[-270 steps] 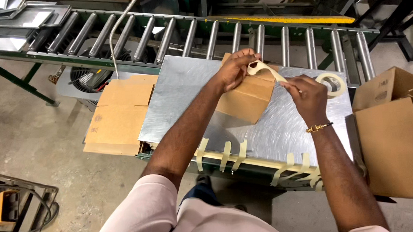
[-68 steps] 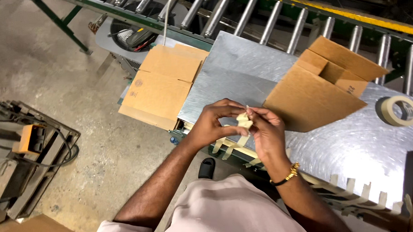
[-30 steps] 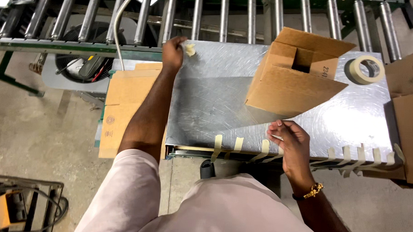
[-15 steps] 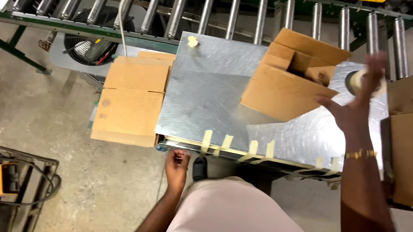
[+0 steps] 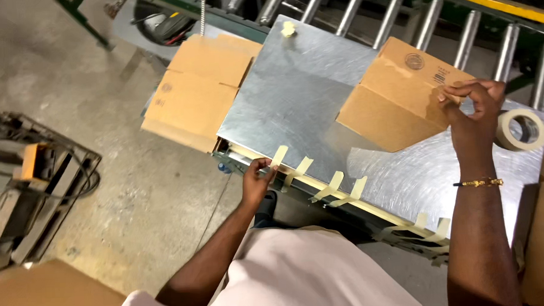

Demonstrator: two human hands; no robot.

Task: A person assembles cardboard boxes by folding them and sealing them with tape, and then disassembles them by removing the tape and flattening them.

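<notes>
A brown cardboard box (image 5: 397, 100) lies tipped on a shiny metal table (image 5: 294, 104). My right hand (image 5: 472, 113) grips the box's right flap edge, a gold bracelet on its wrist. My left hand (image 5: 258, 180) pinches a short strip of beige masking tape (image 5: 278, 156) that hangs from the table's front edge. Several more tape strips (image 5: 339, 190) stick along that same edge. A roll of masking tape (image 5: 521, 129) rests on the table just right of my right hand. A crumpled ball of tape (image 5: 288, 29) sits at the table's far edge.
Flattened cardboard sheets (image 5: 200, 92) lie left of the table. A roller conveyor (image 5: 400, 16) runs behind it. More cardboard boxes (image 5: 543, 246) stand at the right edge and another (image 5: 48, 296) at the bottom left. A wire cart with equipment (image 5: 26, 179) stands on the concrete floor at left.
My left hand left the crumpled tape at the table's far edge, dropped to the front edge and took a tape strip. My right hand moved from the front edge up to the box flap.
</notes>
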